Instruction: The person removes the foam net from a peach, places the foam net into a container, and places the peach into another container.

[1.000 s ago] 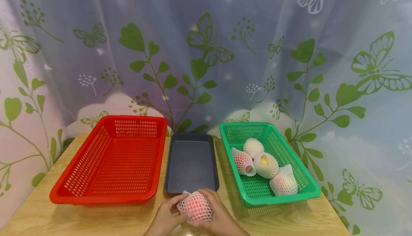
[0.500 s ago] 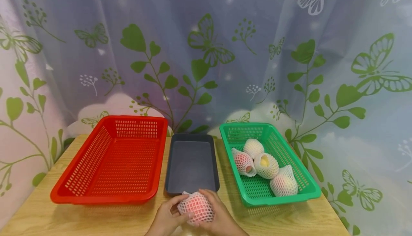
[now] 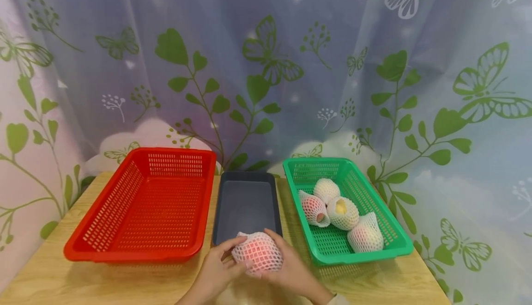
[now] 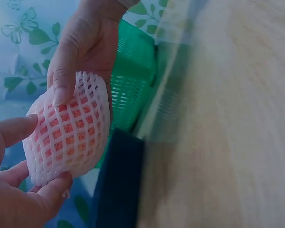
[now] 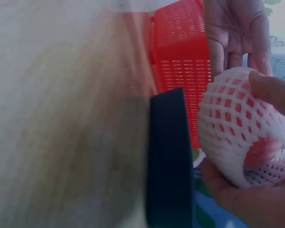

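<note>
- Curtain (image 3: 266,64): thin, softly folded sheet in grey-violet, pale blue and pink, printed with green leaf sprays and green and white butterflies; hangs behind the table.
- Table (image 3: 145,286): flat top in pale yellow-brown wood finish, grain running across.
- Red basket (image 3: 160,217): plastic, glossy, oblong with rounded corners and a smooth rolled rim; sloping walls and floor pierced with small slots; at the left.
- Green basket (image 3: 361,256): smaller, same slotted plastic type, oblong; at the right, holding four netted pieces.
- Dark tray (image 3: 247,208): slate-coloured, shallow, smooth, matt, rounded corners; between the two baskets.
- Left hand (image 3: 218,268): thumb and fingers curved about the left side of a red netted piece, gripping it.
- Right hand (image 3: 293,268): gripping the same piece from the right, thumb pressed on the netting.
- Red netted piece (image 3: 259,254): rounded, in a white foam sleeve of diamond mesh; held between both hands at the near end of the tray; through the open mouth shows a rough, pinkish-red surface, apparently a fruit, though the mesh hides most of it.
- Four netted pieces (image 3: 342,219): rounded, in white foam mesh, clustered in the green basket; one shows red, one yellow through its opening, one ends in a peaked tuft.
</note>
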Action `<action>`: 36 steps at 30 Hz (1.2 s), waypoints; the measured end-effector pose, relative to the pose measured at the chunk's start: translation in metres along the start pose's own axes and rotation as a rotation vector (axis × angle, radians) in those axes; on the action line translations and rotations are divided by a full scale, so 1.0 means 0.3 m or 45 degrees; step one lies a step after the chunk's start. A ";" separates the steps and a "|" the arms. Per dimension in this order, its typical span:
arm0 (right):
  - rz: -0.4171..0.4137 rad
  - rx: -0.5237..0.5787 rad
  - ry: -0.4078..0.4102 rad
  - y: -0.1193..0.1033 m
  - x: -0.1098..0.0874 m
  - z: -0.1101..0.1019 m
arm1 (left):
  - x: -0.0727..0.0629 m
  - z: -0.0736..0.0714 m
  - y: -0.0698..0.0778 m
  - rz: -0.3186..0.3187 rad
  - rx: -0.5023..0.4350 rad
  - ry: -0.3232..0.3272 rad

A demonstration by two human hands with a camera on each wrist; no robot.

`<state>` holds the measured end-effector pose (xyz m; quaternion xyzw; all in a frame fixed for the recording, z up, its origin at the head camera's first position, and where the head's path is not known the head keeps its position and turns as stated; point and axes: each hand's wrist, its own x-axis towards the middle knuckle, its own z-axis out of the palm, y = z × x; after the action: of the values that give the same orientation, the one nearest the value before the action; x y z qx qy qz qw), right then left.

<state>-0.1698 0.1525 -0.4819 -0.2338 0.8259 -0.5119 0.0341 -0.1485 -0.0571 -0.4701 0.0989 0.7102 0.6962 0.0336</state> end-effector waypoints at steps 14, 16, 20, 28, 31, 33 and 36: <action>-0.020 0.102 -0.003 -0.068 0.062 -0.073 | 0.054 -0.005 0.088 0.057 -0.078 0.001; -0.016 0.125 -0.011 -0.078 0.071 -0.085 | 0.062 -0.009 0.102 0.063 -0.078 -0.008; -0.026 0.161 -0.010 -0.099 0.094 -0.112 | 0.079 -0.019 0.139 0.102 -0.064 -0.039; -0.063 0.219 -0.013 -0.151 0.136 -0.164 | 0.113 -0.044 0.211 0.189 -0.016 -0.063; -0.042 0.256 -0.038 -0.167 0.142 -0.177 | 0.119 -0.053 0.225 0.243 0.012 -0.042; -0.023 0.282 -0.051 -0.174 0.145 -0.184 | 0.123 -0.060 0.232 0.274 0.030 -0.020; -0.019 0.283 -0.050 -0.178 0.153 -0.194 | 0.129 -0.076 0.241 0.311 0.075 0.023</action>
<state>-0.2091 0.1621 -0.4000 -0.2447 0.7614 -0.5959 0.0720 -0.1838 -0.0715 -0.3941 0.1795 0.7133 0.6747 -0.0607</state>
